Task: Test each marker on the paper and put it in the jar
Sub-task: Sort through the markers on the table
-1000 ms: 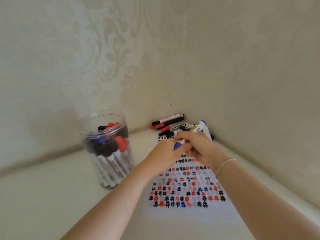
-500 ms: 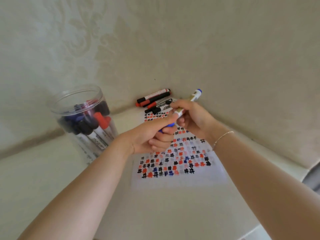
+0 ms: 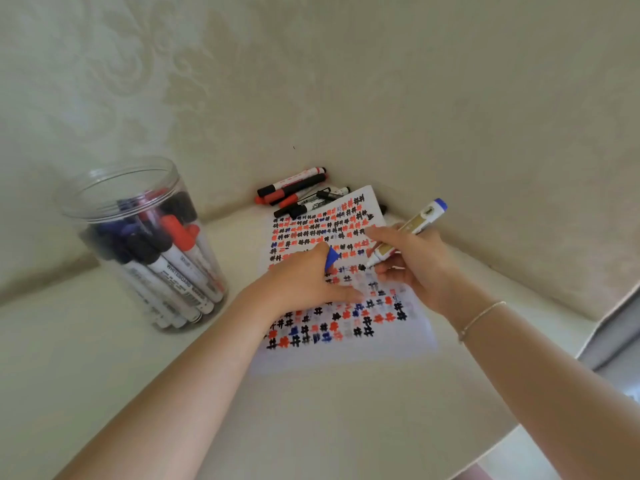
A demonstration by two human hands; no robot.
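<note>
Gripping the marker (image 3: 403, 235) in your right hand (image 3: 412, 265), you have its fingers curled round the barrel, the bare tip pointing down at the paper (image 3: 343, 348) and the blue end sticking up past your knuckles toward the wall (image 3: 450, 98). Whether the tip touches the sheet cannot be told. Your left hand (image 3: 304, 278) lies on the paper, pinching the blue cap (image 3: 331, 257) by the thumb while its fingers spread flat toward the right hand; the fingertips are blurred. A thin bracelet (image 3: 481, 318) circles your right wrist.

Under both hands the paper is covered in rows of small black, red and blue hash marks, and your hands hide the middle rows. It lies on the pale table (image 3: 104, 375), its far corner reaching into the corner of the room.

Just beyond that far edge, against the wall, a small heap of loose markers (image 3: 298, 192) waits, black and red caps mixed, some overlapping each other and one or two tucked partly under the sheet.

Well to your left stands the clear jar (image 3: 138, 244), upright and open at the top, crowded with markers leaning cap-up: black, blue and red.

At the far right a grey edge (image 3: 613, 341) drops away beside the table.
</note>
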